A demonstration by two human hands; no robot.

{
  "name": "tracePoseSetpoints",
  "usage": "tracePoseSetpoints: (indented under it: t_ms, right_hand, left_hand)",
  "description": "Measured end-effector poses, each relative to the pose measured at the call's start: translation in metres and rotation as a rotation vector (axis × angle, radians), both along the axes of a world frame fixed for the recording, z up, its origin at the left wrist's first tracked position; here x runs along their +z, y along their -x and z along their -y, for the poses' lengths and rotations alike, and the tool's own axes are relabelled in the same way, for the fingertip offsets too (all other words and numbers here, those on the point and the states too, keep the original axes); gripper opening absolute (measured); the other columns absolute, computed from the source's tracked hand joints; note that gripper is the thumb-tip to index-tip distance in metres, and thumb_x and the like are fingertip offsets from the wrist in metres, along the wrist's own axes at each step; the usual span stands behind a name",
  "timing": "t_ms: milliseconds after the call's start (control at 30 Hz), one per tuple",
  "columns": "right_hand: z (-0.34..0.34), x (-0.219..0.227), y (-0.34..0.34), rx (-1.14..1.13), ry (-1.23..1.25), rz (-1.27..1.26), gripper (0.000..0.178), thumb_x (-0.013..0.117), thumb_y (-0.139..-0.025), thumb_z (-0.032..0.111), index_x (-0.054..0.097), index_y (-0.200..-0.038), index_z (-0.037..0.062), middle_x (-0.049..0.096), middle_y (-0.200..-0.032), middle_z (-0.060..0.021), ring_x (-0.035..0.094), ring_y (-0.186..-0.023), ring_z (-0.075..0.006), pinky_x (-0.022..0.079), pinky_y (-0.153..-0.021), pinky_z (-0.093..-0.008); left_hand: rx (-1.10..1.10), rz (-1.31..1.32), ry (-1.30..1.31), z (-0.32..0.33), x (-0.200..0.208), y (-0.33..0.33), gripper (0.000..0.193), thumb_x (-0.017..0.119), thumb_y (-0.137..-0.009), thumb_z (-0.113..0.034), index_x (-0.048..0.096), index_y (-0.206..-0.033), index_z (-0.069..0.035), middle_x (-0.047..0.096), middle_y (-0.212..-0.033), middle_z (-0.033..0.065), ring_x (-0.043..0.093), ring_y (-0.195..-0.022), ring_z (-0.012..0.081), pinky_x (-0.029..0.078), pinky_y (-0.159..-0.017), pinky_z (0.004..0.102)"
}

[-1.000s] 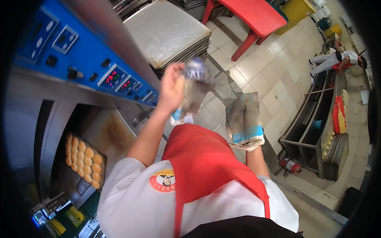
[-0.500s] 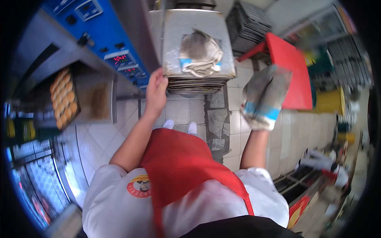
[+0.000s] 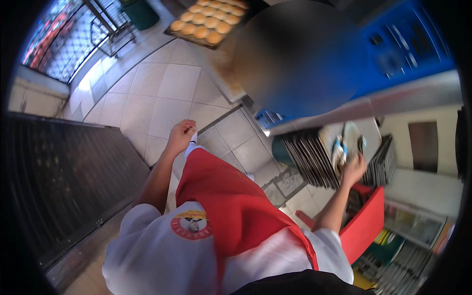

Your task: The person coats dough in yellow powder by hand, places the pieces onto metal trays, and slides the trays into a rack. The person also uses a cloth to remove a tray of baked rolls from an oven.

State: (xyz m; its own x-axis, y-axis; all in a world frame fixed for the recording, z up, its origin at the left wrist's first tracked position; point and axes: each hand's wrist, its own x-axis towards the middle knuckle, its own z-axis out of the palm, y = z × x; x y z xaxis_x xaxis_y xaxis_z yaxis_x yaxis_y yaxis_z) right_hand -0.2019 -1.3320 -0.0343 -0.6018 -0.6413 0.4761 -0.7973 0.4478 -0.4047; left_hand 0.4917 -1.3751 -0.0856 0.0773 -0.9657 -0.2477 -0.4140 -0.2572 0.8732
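My left hand (image 3: 182, 136) hangs bare in front of the red apron, over the tiled floor, with its fingers loosely curled and nothing seen in them. On the right, my bare right hand (image 3: 353, 170) reaches to the top of a stack of dark baking trays (image 3: 309, 157). Grey-white oven mitts with a blue band (image 3: 339, 153) lie up there, right beside its fingers. Motion blur hides whether these fingers still touch a mitt.
A tray of round golden buns (image 3: 209, 20) rests at the oven's opening, at the top. The blue oven front (image 3: 413, 44) spans the upper right. A red table (image 3: 366, 223) stands at right, a dark ridged panel (image 3: 73, 182) at left.
My view has swung left. The mitt has come off my right hand, which is now bare at the tray stack. My left hand has left the stack's edge.
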Motion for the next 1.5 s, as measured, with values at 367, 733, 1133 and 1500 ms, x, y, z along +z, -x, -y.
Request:
tracePoseSetpoints:
  t_ms: [367,733,1133,1500]
  right_hand:
    - [0.049,0.053,-0.026,-0.293,-0.182,-0.083,0.036,0.054,-0.098,0.027,0.071,-0.125,0.0108,0.068,-0.125,-0.0229,0.065,-0.116,-0.0415,0.051,-0.100,-0.0465]
    - [0.114,0.044,-0.059,-0.213,-0.588,0.214,0.047,0.068,-0.091,0.047,0.075,-0.122,0.0115,0.074,-0.112,-0.0235,0.070,-0.110,-0.0396,0.053,-0.097,-0.0445]
    - [0.035,0.169,-0.144,0.455,0.745,1.332,0.038,0.048,-0.109,0.023,0.058,-0.139,0.0015,0.065,-0.138,-0.0126,0.062,-0.126,-0.0249,0.047,-0.110,-0.0400]
    - [0.212,0.081,-0.517,0.869,-0.018,1.178,0.030,0.060,-0.108,0.023,0.057,-0.129,0.0019,0.065,-0.121,-0.0077,0.060,-0.109,-0.0160,0.047,-0.097,-0.0309]
  left_hand:
    - [-0.907,0.822,-0.242,0.100,-0.174,-0.323,0.017,0.063,-0.094,-0.016,0.070,-0.088,-0.002,0.070,-0.095,0.0236,0.065,-0.093,0.0417,0.053,-0.081,0.0488]
    - [-0.446,0.493,-0.502,0.092,-0.083,-0.349,0.036,0.067,-0.092,-0.021,0.069,-0.118,0.004,0.074,-0.087,0.0167,0.071,-0.076,0.0234,0.058,-0.072,0.0396]
    - [-0.290,-0.598,-0.284,0.151,0.044,-0.057,0.055,0.062,-0.103,-0.031,0.048,-0.149,-0.003,0.065,-0.136,0.0152,0.065,-0.119,0.0233,0.050,-0.104,0.0362]
    - [-0.203,-1.878,-0.259,0.176,0.133,-0.047,0.042,0.049,-0.107,-0.033,0.059,-0.137,-0.006,0.065,-0.133,0.0122,0.061,-0.124,0.0266,0.047,-0.111,0.0465]
